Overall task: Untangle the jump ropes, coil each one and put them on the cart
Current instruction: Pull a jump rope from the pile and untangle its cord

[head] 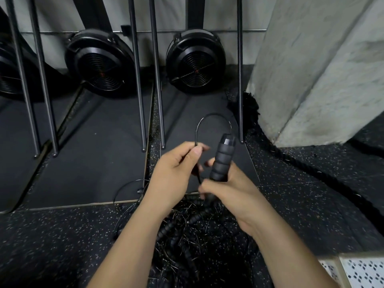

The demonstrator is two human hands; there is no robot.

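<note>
While the right hand (232,194) grips the foam handle (221,163) and the left hand (174,171) pinches its cable (215,114), pulling hard may tighten knots in the tangled pile (193,242) below both hands

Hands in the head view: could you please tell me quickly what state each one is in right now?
Left hand: closed, pinching the thin rope cable.
Right hand: closed, gripping the foam handle.
</note>
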